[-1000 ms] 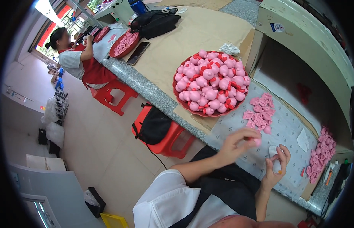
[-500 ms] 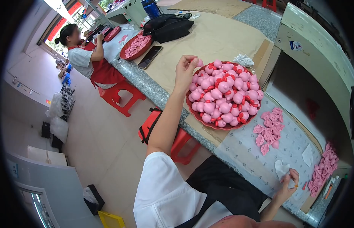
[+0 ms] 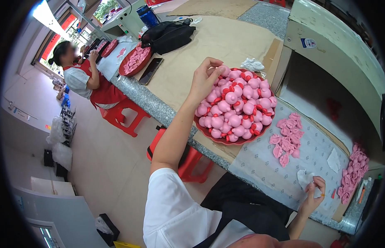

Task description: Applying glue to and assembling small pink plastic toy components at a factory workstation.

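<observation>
My left hand (image 3: 205, 79) reaches to the far left rim of a red scalloped bowl (image 3: 229, 141). Its thumb and fingers pinch a pink ball-shaped piece (image 3: 224, 70). Heaped inside the bowl are similar pink knobbed balls (image 3: 231, 98) mixed with small red oval pieces (image 3: 249, 119). Lower right, my right hand (image 3: 313, 196) is closed, its fingers curled on a crumpled white tissue (image 3: 304, 178) that lies over the patterned paper. Between the bowl and this hand is a cluster of thin, crinkled pink pieces (image 3: 288, 140).
More pink pieces (image 3: 353, 173) are piled at the right edge, beside pens (image 3: 362, 193). A pale green cabinet (image 3: 333, 41) with an open front borders the table. Farther off lie a phone (image 3: 151, 71), a black bag (image 3: 171, 39) and another red bowl (image 3: 135, 60). A co-worker (image 3: 82, 78) sits at far left.
My left hand has moved slightly inward over the bowl's rim with the pink ball. The right hand stays at the tissue. The whole view has shifted a little.
</observation>
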Demonstrator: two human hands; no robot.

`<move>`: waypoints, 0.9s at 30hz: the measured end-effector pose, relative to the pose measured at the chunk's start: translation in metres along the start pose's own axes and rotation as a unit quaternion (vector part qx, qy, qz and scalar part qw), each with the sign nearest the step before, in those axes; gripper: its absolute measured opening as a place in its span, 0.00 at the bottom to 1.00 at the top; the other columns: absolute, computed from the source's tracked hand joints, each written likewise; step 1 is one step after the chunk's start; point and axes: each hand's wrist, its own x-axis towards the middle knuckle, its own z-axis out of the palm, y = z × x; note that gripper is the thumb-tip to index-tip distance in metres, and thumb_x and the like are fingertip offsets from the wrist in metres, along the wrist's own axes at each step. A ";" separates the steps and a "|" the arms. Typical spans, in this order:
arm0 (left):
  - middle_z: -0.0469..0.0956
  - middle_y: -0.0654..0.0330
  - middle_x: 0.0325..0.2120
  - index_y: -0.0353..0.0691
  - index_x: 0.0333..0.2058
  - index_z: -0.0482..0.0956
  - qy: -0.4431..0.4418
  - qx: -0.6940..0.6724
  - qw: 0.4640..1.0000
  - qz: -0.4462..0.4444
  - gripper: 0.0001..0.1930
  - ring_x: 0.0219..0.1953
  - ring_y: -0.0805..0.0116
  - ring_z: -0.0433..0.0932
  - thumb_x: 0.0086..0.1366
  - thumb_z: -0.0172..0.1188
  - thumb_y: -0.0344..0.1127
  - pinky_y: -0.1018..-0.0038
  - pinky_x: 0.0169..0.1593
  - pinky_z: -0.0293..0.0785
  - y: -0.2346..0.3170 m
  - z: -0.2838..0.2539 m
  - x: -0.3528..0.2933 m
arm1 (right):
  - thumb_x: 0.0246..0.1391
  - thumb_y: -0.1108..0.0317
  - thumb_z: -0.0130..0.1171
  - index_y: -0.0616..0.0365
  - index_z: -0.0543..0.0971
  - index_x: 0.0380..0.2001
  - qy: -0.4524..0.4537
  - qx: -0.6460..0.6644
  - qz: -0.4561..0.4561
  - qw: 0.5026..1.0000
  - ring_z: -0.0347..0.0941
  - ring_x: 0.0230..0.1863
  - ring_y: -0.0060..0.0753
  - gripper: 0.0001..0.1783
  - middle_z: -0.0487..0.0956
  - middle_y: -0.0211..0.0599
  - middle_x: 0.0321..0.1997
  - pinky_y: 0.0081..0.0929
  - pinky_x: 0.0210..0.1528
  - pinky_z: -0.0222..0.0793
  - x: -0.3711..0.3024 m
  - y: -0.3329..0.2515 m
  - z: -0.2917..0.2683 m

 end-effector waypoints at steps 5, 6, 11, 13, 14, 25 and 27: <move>0.72 0.59 0.32 0.33 0.39 0.69 -0.144 0.160 0.976 -0.024 0.12 0.37 0.75 0.69 0.57 0.46 0.32 0.81 0.40 0.65 -0.006 0.002 0.012 | 0.41 0.77 0.50 0.64 0.69 0.26 0.003 -0.006 -0.032 0.999 0.57 0.22 0.17 0.05 0.66 0.35 0.33 0.13 0.23 0.54 0.002 0.000 -0.007; 0.72 0.59 0.32 0.33 0.38 0.69 -0.142 0.152 0.978 -0.026 0.13 0.37 0.74 0.69 0.57 0.45 0.33 0.80 0.41 0.64 -0.003 -0.001 0.009 | 0.41 0.77 0.50 0.64 0.69 0.26 0.023 -0.016 -0.026 0.999 0.57 0.22 0.17 0.05 0.66 0.35 0.33 0.13 0.23 0.54 0.003 0.000 -0.006; 0.72 0.54 0.35 0.33 0.38 0.70 -0.084 0.249 0.962 0.078 0.13 0.39 0.66 0.70 0.56 0.47 0.35 0.75 0.44 0.62 0.030 0.007 -0.002 | 0.35 0.82 0.52 0.64 0.71 0.23 0.020 0.016 0.014 1.000 0.59 0.26 0.18 0.07 0.68 0.35 0.31 0.13 0.30 0.56 0.005 -0.008 -0.012; 0.71 0.53 0.35 0.35 0.36 0.71 -0.096 0.308 0.930 0.175 0.11 0.39 0.60 0.69 0.53 0.50 0.31 0.73 0.44 0.62 0.069 0.037 -0.017 | 0.36 0.80 0.52 0.64 0.70 0.23 0.028 0.003 0.007 1.000 0.59 0.26 0.18 0.06 0.68 0.35 0.31 0.13 0.30 0.56 0.007 -0.006 -0.020; 0.71 0.53 0.35 0.35 0.36 0.71 -0.108 0.300 0.930 0.182 0.11 0.39 0.60 0.69 0.53 0.50 0.31 0.73 0.44 0.62 0.082 0.054 -0.024 | 0.36 0.79 0.51 0.64 0.70 0.24 0.012 -0.001 -0.003 1.000 0.59 0.26 0.18 0.06 0.68 0.34 0.31 0.13 0.30 0.56 0.008 -0.003 -0.023; 0.71 0.54 0.30 0.38 0.31 0.73 -0.468 0.409 0.709 0.333 0.11 0.32 0.60 0.71 0.46 0.50 0.26 0.71 0.39 0.66 0.027 0.226 -0.022 | 0.32 0.80 0.57 0.61 0.73 0.28 -0.101 -0.116 -0.095 0.984 0.69 0.31 0.31 0.13 0.72 0.36 0.33 0.22 0.34 0.64 0.002 -0.015 -0.027; 0.71 0.55 0.29 0.39 0.31 0.74 -0.456 0.404 0.703 0.368 0.10 0.31 0.60 0.71 0.46 0.51 0.27 0.71 0.38 0.66 0.018 0.230 -0.020 | 0.32 0.79 0.58 0.60 0.74 0.29 -0.093 -0.117 -0.107 0.983 0.69 0.33 0.34 0.14 0.73 0.37 0.33 0.24 0.35 0.65 0.007 -0.016 -0.034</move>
